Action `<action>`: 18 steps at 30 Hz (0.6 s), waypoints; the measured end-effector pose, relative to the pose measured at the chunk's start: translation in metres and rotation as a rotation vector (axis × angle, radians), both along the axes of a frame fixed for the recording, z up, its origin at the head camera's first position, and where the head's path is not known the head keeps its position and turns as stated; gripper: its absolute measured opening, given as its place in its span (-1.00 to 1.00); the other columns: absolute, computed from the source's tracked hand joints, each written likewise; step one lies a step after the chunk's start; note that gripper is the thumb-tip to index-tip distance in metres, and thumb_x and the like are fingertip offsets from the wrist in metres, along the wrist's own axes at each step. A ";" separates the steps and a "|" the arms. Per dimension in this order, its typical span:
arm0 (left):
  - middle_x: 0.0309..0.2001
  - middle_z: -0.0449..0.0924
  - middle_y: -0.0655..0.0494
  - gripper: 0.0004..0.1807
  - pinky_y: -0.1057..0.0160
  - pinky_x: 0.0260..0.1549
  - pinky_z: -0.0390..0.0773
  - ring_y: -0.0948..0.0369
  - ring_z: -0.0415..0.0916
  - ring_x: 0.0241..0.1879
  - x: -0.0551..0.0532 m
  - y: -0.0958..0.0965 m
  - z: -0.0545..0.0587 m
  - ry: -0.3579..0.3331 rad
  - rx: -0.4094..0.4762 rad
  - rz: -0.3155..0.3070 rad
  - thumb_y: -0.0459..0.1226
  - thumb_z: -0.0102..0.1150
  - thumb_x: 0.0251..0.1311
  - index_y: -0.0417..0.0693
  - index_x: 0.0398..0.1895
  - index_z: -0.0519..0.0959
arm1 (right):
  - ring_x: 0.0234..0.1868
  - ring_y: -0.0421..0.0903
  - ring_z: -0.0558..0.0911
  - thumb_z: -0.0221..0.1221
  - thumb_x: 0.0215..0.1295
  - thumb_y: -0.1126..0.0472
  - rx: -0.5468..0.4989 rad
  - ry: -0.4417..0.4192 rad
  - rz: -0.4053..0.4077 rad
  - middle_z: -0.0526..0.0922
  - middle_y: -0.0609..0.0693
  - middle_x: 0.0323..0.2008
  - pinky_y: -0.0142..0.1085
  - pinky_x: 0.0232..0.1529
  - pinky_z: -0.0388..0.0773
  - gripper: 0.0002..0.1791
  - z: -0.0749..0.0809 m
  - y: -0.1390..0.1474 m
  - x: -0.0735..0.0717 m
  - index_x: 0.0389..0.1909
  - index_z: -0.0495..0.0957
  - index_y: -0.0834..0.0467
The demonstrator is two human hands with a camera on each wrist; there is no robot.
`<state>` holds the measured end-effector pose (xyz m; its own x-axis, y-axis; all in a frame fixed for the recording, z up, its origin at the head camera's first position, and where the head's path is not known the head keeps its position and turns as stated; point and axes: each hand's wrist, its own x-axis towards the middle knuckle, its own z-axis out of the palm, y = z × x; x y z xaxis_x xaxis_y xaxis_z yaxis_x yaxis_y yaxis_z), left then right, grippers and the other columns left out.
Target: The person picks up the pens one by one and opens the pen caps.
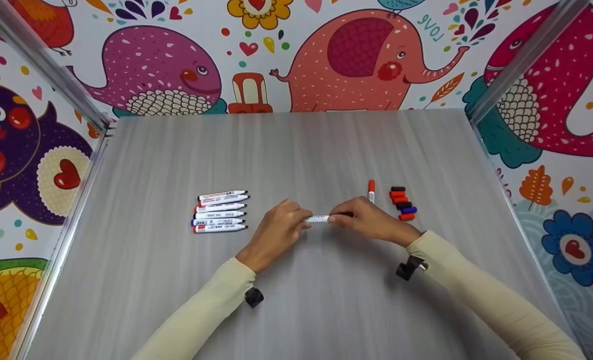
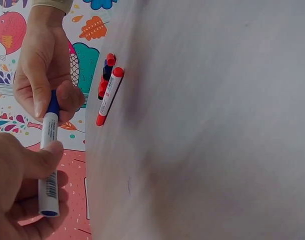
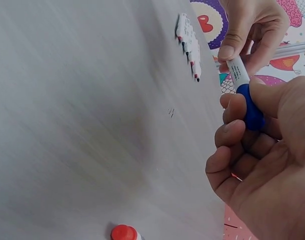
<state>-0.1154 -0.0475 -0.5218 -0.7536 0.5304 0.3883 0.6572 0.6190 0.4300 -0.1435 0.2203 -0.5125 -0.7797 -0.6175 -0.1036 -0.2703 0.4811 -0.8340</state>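
Note:
Between the two hands, a white marker (image 1: 318,219) with a blue cap (image 3: 252,112) is held level above the middle of the table. My left hand (image 1: 281,222) grips its white barrel near the blue-tipped end, thumb along the side. The right hand (image 1: 371,219) pinches the blue cap between thumb and fingers. In both wrist views the cap sits against the barrel. Just beyond the right hand lies a red-capped marker (image 1: 371,189), partly hidden by that hand in the head view.
Several uncapped markers (image 1: 220,214) lie in a column on the left of the grey table (image 1: 286,150), tips pointing right. To the right is a column of loose caps (image 1: 401,200) in red, black and blue. Patterned walls and metal posts (image 1: 516,70) border the table.

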 end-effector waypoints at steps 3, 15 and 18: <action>-0.32 0.73 0.09 -0.87 0.22 -0.25 0.66 0.17 0.58 -0.27 -0.001 0.001 0.001 -0.038 0.005 -0.006 -0.34 0.58 0.28 -0.15 -0.15 0.85 | -0.42 -0.17 0.46 0.30 0.63 0.16 -0.006 0.013 0.008 0.59 -0.15 -0.43 -0.36 -0.38 0.41 -0.76 0.001 0.001 0.000 -0.05 0.84 0.26; -0.31 0.82 0.07 -0.90 0.12 -0.21 0.68 0.14 0.67 -0.25 -0.003 0.002 0.012 -0.161 0.136 -0.017 -0.41 0.58 0.24 -0.17 -0.19 0.88 | -0.40 -0.15 0.50 0.30 0.63 0.15 -0.051 0.102 0.054 0.59 -0.16 -0.45 -0.30 -0.30 0.44 -0.80 0.006 0.005 -0.002 -0.20 0.84 0.09; -0.29 0.83 0.04 -0.91 0.10 -0.21 0.69 0.12 0.69 -0.24 -0.004 -0.002 0.013 -0.171 0.152 -0.031 -0.43 0.55 0.26 -0.19 -0.19 0.88 | -0.38 -0.13 0.52 0.29 0.63 0.16 -0.072 0.117 0.073 0.63 -0.07 -0.44 -0.29 -0.29 0.48 -0.80 0.006 0.004 -0.002 -0.18 0.85 0.10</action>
